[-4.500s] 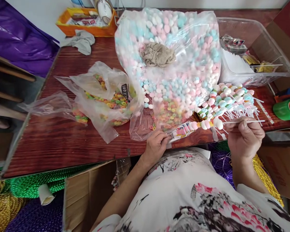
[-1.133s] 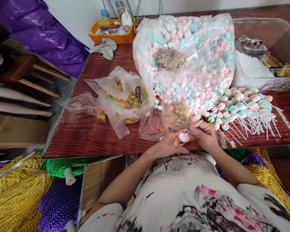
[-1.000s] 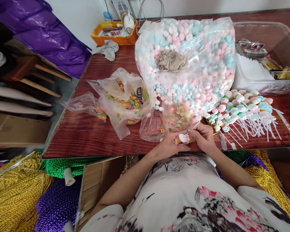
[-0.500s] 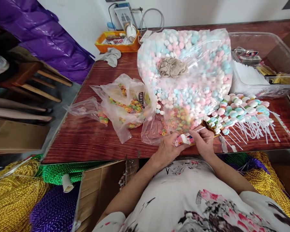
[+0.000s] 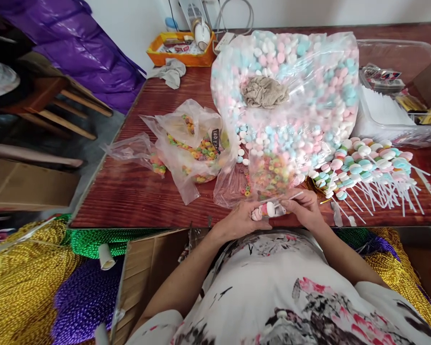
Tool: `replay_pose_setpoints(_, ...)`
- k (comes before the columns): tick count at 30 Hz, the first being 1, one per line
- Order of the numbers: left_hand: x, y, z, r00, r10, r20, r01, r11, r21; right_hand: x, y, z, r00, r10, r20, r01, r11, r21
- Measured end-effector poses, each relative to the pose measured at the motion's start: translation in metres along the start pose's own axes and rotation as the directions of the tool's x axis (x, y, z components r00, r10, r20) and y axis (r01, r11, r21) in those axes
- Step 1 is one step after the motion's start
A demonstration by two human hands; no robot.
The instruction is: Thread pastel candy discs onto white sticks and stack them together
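Note:
Close to my body at the table's front edge, my left hand [image 5: 240, 221] is closed round a small clear wrapper [image 5: 280, 210] with pink and white candies [image 5: 264, 211] in it. My right hand [image 5: 303, 207] pinches the wrapper's right end, and a thin white stick pokes out past its fingers. Just beyond lies a small bag of coloured candy rings [image 5: 271, 175], against a big clear bag of pastel candies [image 5: 301, 67]. Candy skewers on white sticks [image 5: 366, 165] are piled to the right of my right hand.
An open bag of candy rings [image 5: 201, 153] lies left of the big bag. A clear plastic bin [image 5: 388, 132] stands at the right, an orange tray [image 5: 197, 60] at the back. Bead strands [image 5: 21, 273] and a cardboard box [image 5: 143, 273] are below the table edge.
The view has shifted slightly. The wrapper now lies flatter between my hands, with more of the pink and white candies showing. My hands have moved a little apart.

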State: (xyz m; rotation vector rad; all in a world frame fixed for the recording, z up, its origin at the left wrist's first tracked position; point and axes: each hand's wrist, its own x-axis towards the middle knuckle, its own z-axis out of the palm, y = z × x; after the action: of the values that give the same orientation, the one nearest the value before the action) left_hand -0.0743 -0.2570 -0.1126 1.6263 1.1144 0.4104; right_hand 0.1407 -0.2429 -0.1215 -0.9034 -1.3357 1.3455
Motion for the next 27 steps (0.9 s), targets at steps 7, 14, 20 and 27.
replay_pose_setpoints(7, -0.003, -0.006, 0.007, 0.995, -0.083, 0.059, 0.093, 0.976, -0.198, -0.004, -0.034, -0.024, 0.921, -0.219, 0.322, 0.293, 0.934, -0.203)
replay_pose_setpoints(14, -0.004, 0.005, 0.011, 0.94, 0.031, 0.339, 0.123, 0.898, -0.424, 0.008, -0.043, -0.023, 0.775, -0.124, 0.62, 0.286, 0.943, -0.169)
replay_pose_setpoints(20, -0.004, -0.006, 0.015, 0.997, -0.017, -0.073, -0.01, 0.936, -0.352, 0.003, -0.047, -0.02, 0.877, -0.159, 0.453, 0.263, 0.949, -0.175)
replay_pose_setpoints(27, -0.002, -0.005, 0.024, 0.912, 0.116, -0.393, -0.1, 0.993, 0.062, -0.012, -0.016, 0.008, 0.994, -0.033, 0.107, 0.033, 0.999, 0.005)
